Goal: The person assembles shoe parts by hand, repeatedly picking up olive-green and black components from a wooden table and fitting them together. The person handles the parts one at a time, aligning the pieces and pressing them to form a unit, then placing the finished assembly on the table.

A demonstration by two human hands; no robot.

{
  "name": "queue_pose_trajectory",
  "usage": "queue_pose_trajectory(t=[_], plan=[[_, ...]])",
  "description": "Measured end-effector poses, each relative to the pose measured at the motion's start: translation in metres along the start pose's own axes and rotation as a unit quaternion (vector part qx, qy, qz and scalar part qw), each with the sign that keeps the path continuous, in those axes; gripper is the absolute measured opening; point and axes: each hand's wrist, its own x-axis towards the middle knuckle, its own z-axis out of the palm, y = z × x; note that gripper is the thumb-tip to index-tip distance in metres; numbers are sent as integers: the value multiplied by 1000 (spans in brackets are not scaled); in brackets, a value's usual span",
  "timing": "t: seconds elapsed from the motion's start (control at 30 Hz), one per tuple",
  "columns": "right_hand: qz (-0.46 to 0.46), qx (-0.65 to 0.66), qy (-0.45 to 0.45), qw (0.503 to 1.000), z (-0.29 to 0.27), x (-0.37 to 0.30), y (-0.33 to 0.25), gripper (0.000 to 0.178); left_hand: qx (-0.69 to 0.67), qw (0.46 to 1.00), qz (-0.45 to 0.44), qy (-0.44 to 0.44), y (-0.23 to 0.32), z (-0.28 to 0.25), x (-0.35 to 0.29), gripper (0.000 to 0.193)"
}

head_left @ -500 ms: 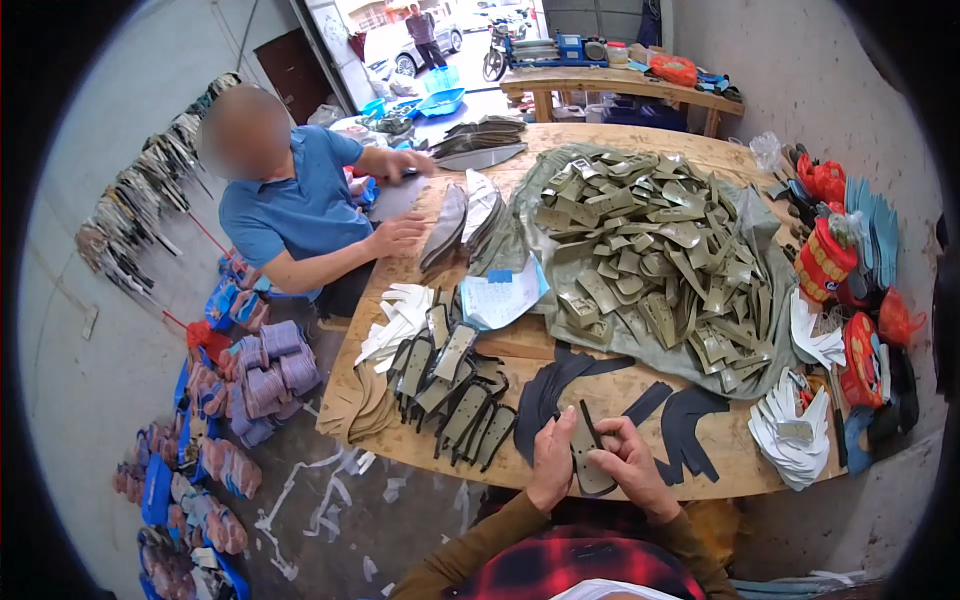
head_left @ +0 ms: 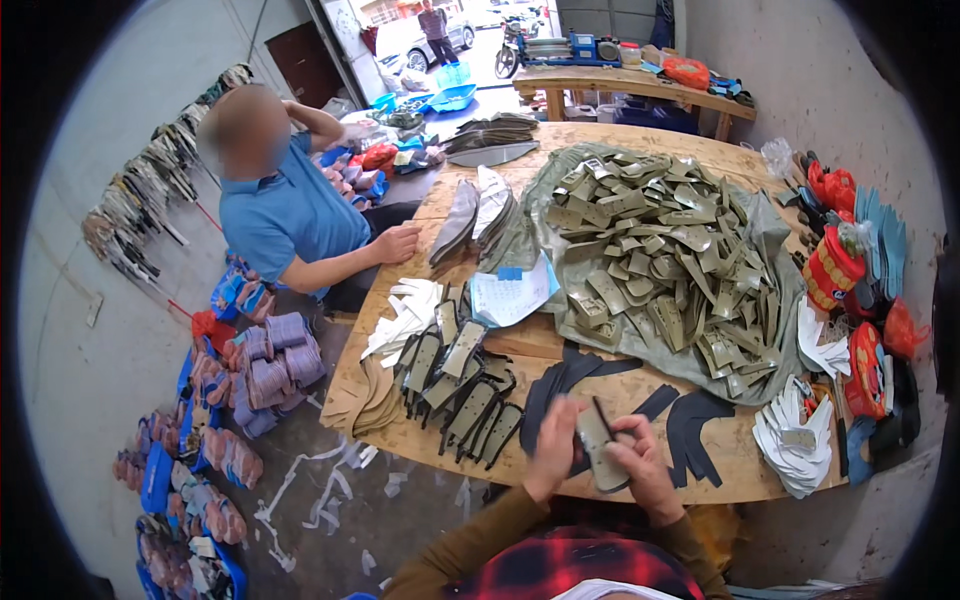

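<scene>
Above the table's front edge I hold an olive-green shaped piece [head_left: 600, 450] with small holes and a black strip along its edge. My right hand [head_left: 645, 465] is closed on its right side, thumb across its face. Close by its left side is my left hand [head_left: 553, 452], blurred by motion, so its grip cannot be made out. Behind my hands lie black curved strips [head_left: 690, 430] and another fan of dark strips [head_left: 545, 395]. To the left are stacked olive pieces edged in black [head_left: 465, 395].
A big heap of olive pieces [head_left: 670, 250] rests on a green cloth. White cut pieces [head_left: 795, 440] lie at the right edge, tan ones [head_left: 365, 400] at the left. A person in a blue shirt [head_left: 300, 220] sits across the left side, near grey stacked pieces [head_left: 455, 225].
My left hand has shifted slightly away from the olive piece's left edge and blurred. The right hand keeps the piece. The other person has raised an arm to the head.
</scene>
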Motion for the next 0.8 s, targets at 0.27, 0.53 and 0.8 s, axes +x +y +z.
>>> queue_pose_trajectory(t=[0.27,0.53,0.8], plan=[[-47,-74,-12,996,-10,-2,-75,29,485,805,336,-60,253,26,104,62],[130,-205,-253,936,2,-16,-67,24,540,613,17,-577,115,-6,8,60],[202,-63,-282,936,-15,-26,-34,20,217,775,-193,-561,76,-18,-24,36]])
